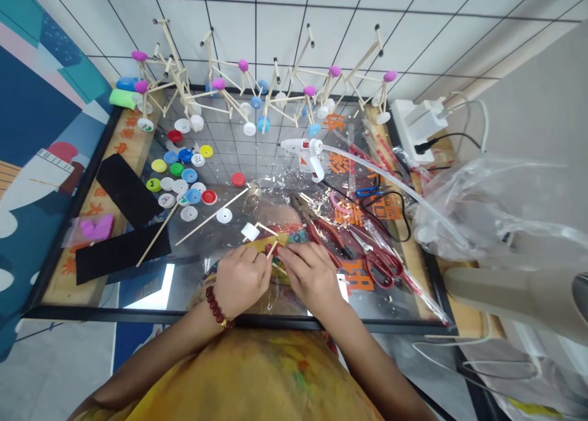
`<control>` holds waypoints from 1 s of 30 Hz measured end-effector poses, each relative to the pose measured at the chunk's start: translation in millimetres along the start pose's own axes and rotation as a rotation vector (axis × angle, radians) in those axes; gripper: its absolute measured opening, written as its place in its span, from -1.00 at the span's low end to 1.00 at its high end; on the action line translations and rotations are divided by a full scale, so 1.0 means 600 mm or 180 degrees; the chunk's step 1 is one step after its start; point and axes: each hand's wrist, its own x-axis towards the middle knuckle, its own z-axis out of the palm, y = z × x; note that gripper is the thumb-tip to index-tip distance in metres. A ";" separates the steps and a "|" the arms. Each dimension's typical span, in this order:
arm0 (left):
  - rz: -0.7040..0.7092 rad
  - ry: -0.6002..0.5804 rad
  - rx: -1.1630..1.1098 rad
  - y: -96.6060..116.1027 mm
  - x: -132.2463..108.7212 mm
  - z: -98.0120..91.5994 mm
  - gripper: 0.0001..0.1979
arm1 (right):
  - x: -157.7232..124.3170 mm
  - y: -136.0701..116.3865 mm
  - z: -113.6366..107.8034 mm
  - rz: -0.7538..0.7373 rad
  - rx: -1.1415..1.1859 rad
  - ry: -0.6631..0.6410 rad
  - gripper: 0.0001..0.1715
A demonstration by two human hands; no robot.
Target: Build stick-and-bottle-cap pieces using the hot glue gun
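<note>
My left hand (244, 279), with a red bead bracelet at its wrist, is closed around a short wooden stick (272, 249). Fingertips of my right hand (313, 276) pinch close beside it, on a small part they mostly hide. Just beyond my knuckles, a white bottle cap (250, 231) sits by a bent piece of thin stick (266, 228); whether these join the held stick cannot be made out. Farther off lie pliers (321, 225) with red handles and a white glue gun (303, 154).
Several stick figures (271, 102) with pink blobs and cap wheels line the back wall. Coloured bottle caps (185, 155) and black strips (126, 188) lie left. To the right are red scissors (386, 268), a power strip (413, 127) and a plastic bag (487, 212).
</note>
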 end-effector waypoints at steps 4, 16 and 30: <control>-0.0026 -0.0129 -0.0008 0.000 0.000 0.003 -0.71 | 0.000 0.002 0.001 0.0096 -0.0101 -0.0285 -0.72; 0.0391 0.0121 -0.0813 -0.024 -0.046 -0.030 -0.73 | 0.013 -0.020 0.008 0.0088 -0.0304 -0.0527 -0.63; -0.0464 0.0392 -0.1011 -0.087 -0.056 -0.016 -0.74 | -0.001 -0.020 0.018 0.0324 0.0127 -0.0382 -0.73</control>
